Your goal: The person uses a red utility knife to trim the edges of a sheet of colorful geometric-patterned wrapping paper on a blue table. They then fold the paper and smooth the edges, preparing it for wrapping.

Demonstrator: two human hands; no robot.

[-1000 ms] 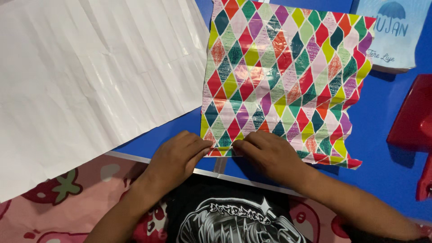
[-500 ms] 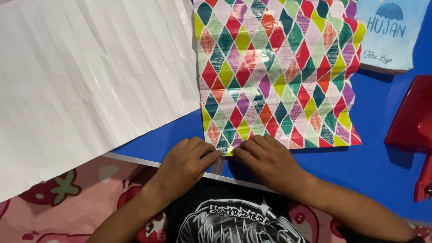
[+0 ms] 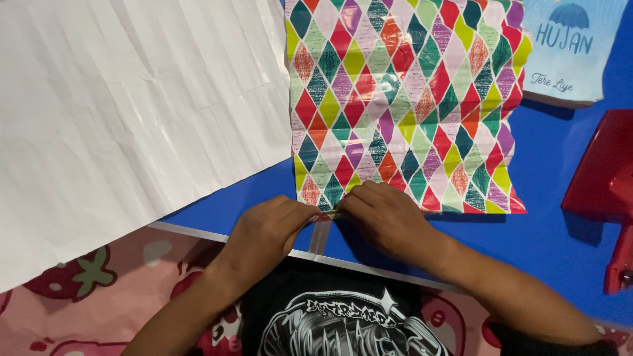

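A sheet of wrapping paper [image 3: 402, 99] with a multicoloured diamond pattern lies creased on the blue table [image 3: 547, 231]. My left hand [image 3: 267, 231] and my right hand [image 3: 389, 217] meet at the sheet's near edge, fingertips pinching the folded strip of paper there. The near left corner of the sheet is hidden under my fingers.
A large white creased paper sheet [image 3: 119, 112] covers the left of the table and hangs over its near edge. A light blue book [image 3: 570, 46] lies at the far right. A red plastic object [image 3: 603, 178] sits at the right edge. Pink strawberry-print fabric [image 3: 99, 290] lies below the table edge.
The patterned sheet has shifted left and away, and its near edge has been folded up further. Both hands moved slightly away with it, still pinching the edge.
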